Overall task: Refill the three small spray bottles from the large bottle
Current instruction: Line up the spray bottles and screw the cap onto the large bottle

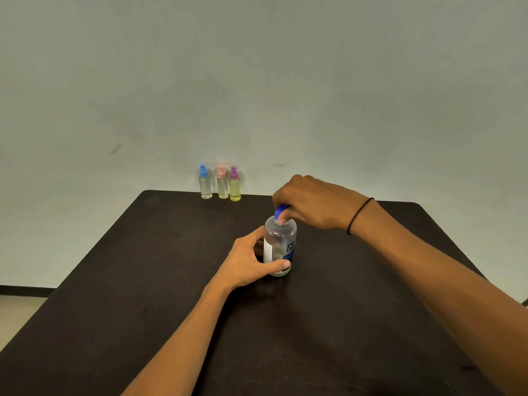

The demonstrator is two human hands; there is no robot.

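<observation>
Where right hand point(310, 202) grips, large bottle's point(280, 247) blue cap point(280, 210) mostly hidden

Big clear bottle point(279, 247) stands upright, blue cap point(281, 210) on; three little spray bottles point(220, 182) lined up well behind it.

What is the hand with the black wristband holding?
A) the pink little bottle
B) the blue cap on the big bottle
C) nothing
B: the right hand pinches the blue cap atop the large bottle, which the left hand steadies.
</observation>
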